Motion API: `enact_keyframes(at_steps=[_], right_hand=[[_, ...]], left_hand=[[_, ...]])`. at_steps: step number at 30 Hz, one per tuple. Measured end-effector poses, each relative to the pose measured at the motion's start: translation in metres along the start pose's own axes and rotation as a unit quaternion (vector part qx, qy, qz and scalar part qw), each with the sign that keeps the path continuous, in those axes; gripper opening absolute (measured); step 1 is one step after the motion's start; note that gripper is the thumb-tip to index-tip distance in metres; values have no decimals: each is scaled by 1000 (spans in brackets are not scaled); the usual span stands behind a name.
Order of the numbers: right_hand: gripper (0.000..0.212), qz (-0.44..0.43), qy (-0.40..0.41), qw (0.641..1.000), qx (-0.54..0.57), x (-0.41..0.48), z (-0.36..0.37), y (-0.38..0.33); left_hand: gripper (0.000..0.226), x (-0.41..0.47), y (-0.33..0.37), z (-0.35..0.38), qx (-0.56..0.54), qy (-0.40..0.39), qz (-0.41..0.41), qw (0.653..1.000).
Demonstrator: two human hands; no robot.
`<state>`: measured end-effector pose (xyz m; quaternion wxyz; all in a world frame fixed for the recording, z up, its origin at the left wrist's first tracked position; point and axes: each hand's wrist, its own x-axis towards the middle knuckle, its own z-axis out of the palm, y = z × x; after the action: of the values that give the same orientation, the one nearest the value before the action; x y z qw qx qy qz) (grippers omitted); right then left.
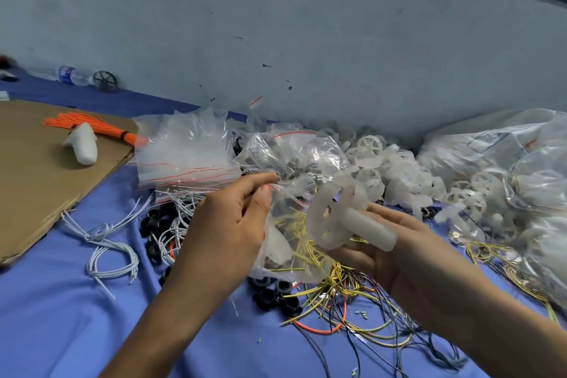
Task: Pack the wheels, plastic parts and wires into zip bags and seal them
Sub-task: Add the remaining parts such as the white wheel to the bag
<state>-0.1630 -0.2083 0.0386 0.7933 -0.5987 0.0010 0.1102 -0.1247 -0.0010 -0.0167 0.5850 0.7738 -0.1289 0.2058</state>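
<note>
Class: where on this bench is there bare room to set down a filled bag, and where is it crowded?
Bare blue cloth lies at near left, bordered by the cardboard sheet and the white wires. The cardboard's near half is bare. Crowded: centre and right, with zip bags, black rings, tangled wires and white wheels.

Left forearm [171, 310] enters at bottom centre, angled up-right. Left hand [230, 224] mid-frame, back toward camera, thumb and forefinger pinching bag [285, 224] at its rim. Right forearm [478, 316] enters from lower right corner. Right hand [380, 258] right of centre, palm up, thumb and fingers gripping plastic part [371, 228] and wheel [328, 218].
</note>
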Motion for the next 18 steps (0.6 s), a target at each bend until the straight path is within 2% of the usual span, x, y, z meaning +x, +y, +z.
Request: enact_keyframes(at_steps=[3,6,10,13,15,18], right_hand=[[27,-71,24,995,-73,3,2,-7],[35,-134,28,958,-252,4,3,-10],[19,-125,-15,925,-358,7,12,-7],[8,-89,5,937,-337,12,17,-7],[20,-63,-6,949,-309,13,19,-8],[55,-53,-53,948,-311,9,16,1]], left_hand=[[29,2,2,0,5,5,5,1000],[32,2,3,-1,-8,5,3,1000],[25,2,3,0,-14,-3,-5,1000],[35,2,4,0,-14,-1,-2,1000],[30,2,4,-1,-5,0,-1,1000],[26,1,6,-2,32,-2,3,999]])
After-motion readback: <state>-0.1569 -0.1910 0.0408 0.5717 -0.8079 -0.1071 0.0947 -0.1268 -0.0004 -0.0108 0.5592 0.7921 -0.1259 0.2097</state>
